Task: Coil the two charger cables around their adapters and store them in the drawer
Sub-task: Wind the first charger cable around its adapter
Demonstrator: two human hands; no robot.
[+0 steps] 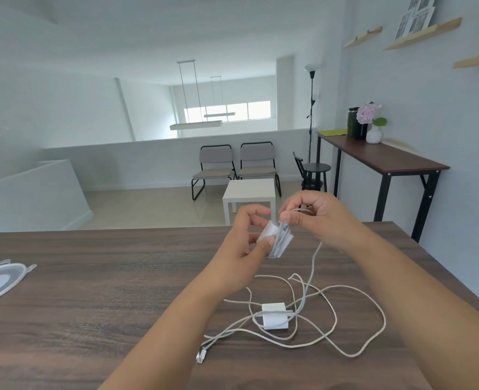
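1. White and boxy, the first adapter (272,240) sits pinched in the left hand (246,249), thumb on its near face, with several turns of white cable (315,254) already wound round its right part.
2. The right hand (314,218) pinches that cable just above the adapter, fingers curled round a short loop; the free length drops from this grip down to the table.
3. Below both grips, the second adapter (273,315) lies on the dark wood-grain table (92,291), its own cable (367,302) sprawled in loose, overlapping loops around it, a plug end (201,356) lying nearer the camera.
4. The table's far edge runs just beyond the hands; its right edge slants away right of the loose loops.
5. Far left of the grips, a clear lid (0,280) rests near the table's left side, with bare wood between.
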